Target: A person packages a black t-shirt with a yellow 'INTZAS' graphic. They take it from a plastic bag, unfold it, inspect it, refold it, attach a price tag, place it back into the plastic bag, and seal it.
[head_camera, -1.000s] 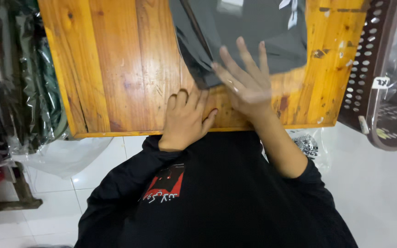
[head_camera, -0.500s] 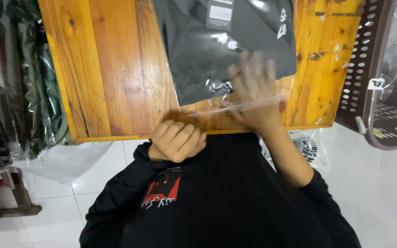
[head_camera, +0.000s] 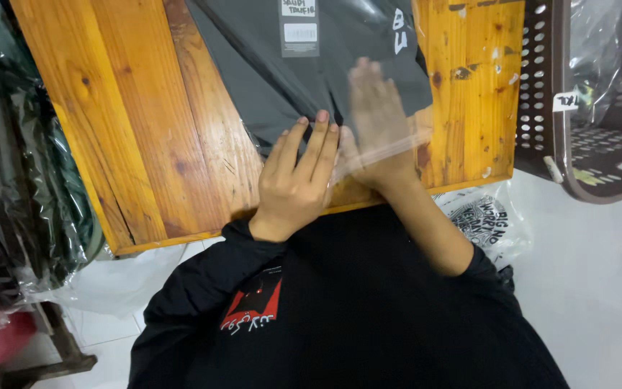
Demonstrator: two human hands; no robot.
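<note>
Head view: two hands, left hand (head_camera: 298, 176) and right hand (head_camera: 377, 122), press flat, open-fingered, on one bagged grey garment (head_camera: 304, 72).

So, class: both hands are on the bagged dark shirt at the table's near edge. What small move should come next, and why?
Probably slide the right hand farther up the clear bag to flatten it. It lies inside the plastic, over the folded dark shirt, while the left hand presses flat on the near end at the wooden table edge. The film looks loose there.
</note>
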